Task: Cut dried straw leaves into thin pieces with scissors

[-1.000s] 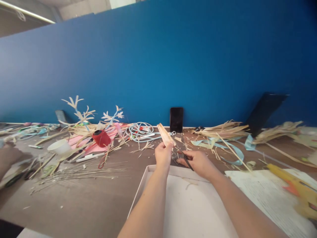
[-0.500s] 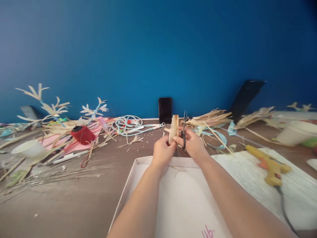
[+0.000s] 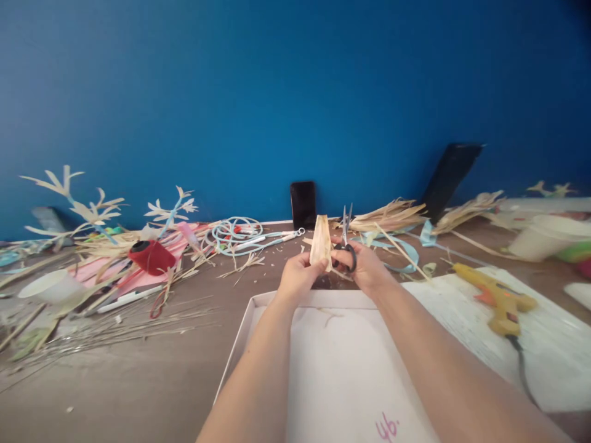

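Note:
Between thumb and fingers, my left hand (image 3: 299, 275) pinches the lower end of a pale dried husk strip (image 3: 320, 239), which stands upright. My right hand (image 3: 366, 266) has its fingers around the black handles of a pair of scissors (image 3: 347, 229). The blades point up and are slightly parted, to the right of the strip and apart from it. The right fingertips are close to the strip's lower right edge; whether they touch it I cannot tell. Both hands are above the far rim of a white box lid (image 3: 341, 363) with purple writing.
A phone (image 3: 303, 204) leans on the blue wall. Dried husks (image 3: 392, 215) and blue ribbon (image 3: 409, 261) lie at the right, near a yellow glue gun (image 3: 501, 298) on paper. At left are a red thread spool (image 3: 151, 257), thin wires (image 3: 138, 323), a white cup (image 3: 50, 287) and husk flowers (image 3: 95, 209).
The strip now shows its broad face. The scissors have turned in my right hand, with handles more visible and blades slightly parted. The whole view has shifted a little.

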{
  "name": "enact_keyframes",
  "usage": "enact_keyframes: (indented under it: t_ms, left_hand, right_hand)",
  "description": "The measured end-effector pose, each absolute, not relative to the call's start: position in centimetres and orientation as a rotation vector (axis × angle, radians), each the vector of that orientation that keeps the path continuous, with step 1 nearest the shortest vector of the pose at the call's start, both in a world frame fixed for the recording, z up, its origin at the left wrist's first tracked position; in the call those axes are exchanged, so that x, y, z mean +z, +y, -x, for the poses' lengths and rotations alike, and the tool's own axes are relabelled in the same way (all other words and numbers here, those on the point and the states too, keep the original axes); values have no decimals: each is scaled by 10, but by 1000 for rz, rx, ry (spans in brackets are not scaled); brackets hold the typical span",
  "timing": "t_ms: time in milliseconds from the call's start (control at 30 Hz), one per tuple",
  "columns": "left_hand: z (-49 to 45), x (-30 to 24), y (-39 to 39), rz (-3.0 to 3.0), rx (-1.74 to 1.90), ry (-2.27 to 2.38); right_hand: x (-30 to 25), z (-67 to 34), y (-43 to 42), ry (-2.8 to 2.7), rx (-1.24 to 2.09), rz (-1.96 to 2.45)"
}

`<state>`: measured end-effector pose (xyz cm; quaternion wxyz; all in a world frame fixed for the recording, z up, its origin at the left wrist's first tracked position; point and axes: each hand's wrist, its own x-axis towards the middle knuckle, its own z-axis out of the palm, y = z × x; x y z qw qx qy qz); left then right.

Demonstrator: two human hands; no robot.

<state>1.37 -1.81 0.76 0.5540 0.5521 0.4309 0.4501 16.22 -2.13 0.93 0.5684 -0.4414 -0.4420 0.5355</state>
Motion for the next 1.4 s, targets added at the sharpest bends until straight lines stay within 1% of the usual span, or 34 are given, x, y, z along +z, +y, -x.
enact_keyframes:
  t_ms: [100,267,300,400,500,700,900,1400]
  left_hand:
    - [-15,7,-16,-1335,1083,1088]
    - [-14,7,-13,-1281,1256,1409]
    - [-13,7,-12,-1270,1306,1457]
    - [-9,8,-11,-1273,1422,1561]
    - [-5,9,-11,-1265,1479,1639]
    - [-1,11,-11,-1175,1586,1559]
    - [-2,13,-12,-1164,1625,1491]
    - [2,11,-9,-1132,1665,1533]
  right_hand:
    - [8,-163,-21,-1104,1195,1080]
    - [22,-155,-30,-1220,1007,1275]
    - [26,-154,-33,-1259,1013,1279]
    - [33,-150,-42,-1493,1234,1322]
    - [31,-150,-44,-1630,1342,1341]
    - [29,-155,-42,-1726,1270,1432]
    - [34,-160,-43,-1763,1273,1445]
    - [36,-160,-43,-1784,1322,1421]
